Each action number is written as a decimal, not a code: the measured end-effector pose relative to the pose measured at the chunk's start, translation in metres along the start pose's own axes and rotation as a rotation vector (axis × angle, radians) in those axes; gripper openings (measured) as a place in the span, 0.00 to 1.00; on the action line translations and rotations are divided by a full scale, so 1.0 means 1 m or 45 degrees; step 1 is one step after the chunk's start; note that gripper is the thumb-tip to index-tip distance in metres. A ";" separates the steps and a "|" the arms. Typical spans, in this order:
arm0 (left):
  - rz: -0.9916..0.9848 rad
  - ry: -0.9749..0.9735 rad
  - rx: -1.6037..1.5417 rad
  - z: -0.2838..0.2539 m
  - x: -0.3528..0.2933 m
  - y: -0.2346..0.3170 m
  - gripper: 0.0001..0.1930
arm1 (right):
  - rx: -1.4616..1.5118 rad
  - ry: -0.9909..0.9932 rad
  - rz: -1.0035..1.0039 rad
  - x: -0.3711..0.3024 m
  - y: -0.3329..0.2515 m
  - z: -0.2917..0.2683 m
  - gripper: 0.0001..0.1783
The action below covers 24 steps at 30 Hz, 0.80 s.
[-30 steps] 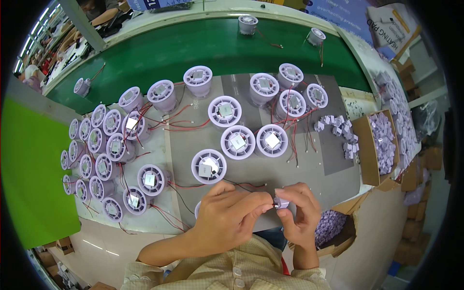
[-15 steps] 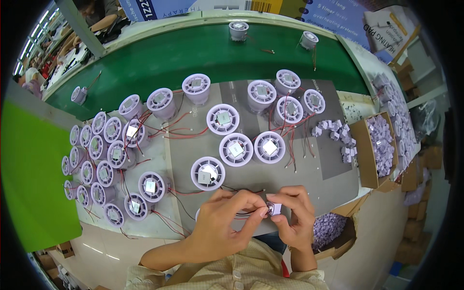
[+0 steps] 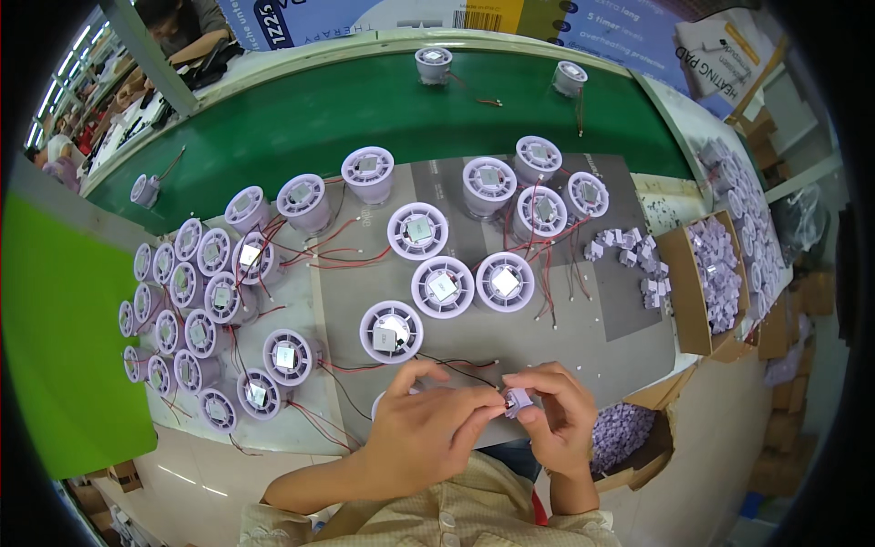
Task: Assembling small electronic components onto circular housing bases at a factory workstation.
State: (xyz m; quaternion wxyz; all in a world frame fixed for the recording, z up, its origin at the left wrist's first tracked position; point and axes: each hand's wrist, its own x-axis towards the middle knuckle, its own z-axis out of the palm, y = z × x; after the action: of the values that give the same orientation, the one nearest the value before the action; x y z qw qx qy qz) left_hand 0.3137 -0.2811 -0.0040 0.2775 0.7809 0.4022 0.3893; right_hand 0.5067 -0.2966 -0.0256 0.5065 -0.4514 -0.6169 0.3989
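Observation:
Near the table's front edge, my right hand point(image 3: 563, 421) pinches a small lilac plastic block point(image 3: 520, 401) between thumb and fingertips. My left hand point(image 3: 415, 442) meets it from the left, thumb and index finger closed on a wire end at the block's side; the fingertips partly hide this end. A lilac round cup-shaped unit point(image 3: 392, 332), with a ribbed rim and a square silvery plate, stands just beyond my left hand. Another round unit is mostly covered by that hand. Dark and red wires point(image 3: 456, 363) run across the table beside my fingers.
Many similar lilac units point(image 3: 200, 333) with loose wires crowd the table's left. Small lilac blocks point(image 3: 633, 244) lie at right, beside a cardboard box point(image 3: 688, 301) full of them. Another box point(image 3: 661, 447) sits below. A green conveyor belt point(image 3: 346, 100) carries several units behind.
The lilac block has tilted between my fingertips, and my left fingers have shifted around the wire end. On the belt the units have moved left.

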 end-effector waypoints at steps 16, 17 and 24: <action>0.086 0.064 0.178 0.008 -0.005 0.012 0.09 | -0.110 0.012 0.028 -0.005 -0.009 -0.004 0.17; 0.105 0.075 0.256 0.008 -0.008 0.008 0.09 | -0.097 0.014 0.052 -0.006 -0.010 -0.004 0.17; 0.159 0.069 0.449 0.015 -0.009 0.010 0.12 | -0.438 -0.044 -0.083 -0.001 -0.021 -0.009 0.19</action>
State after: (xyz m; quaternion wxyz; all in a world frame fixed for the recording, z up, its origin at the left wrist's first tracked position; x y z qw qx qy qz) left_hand 0.3269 -0.2956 -0.0086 0.1005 0.8301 0.4221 0.3502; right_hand 0.5127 -0.3026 -0.0040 0.4237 -0.5043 -0.6990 0.2787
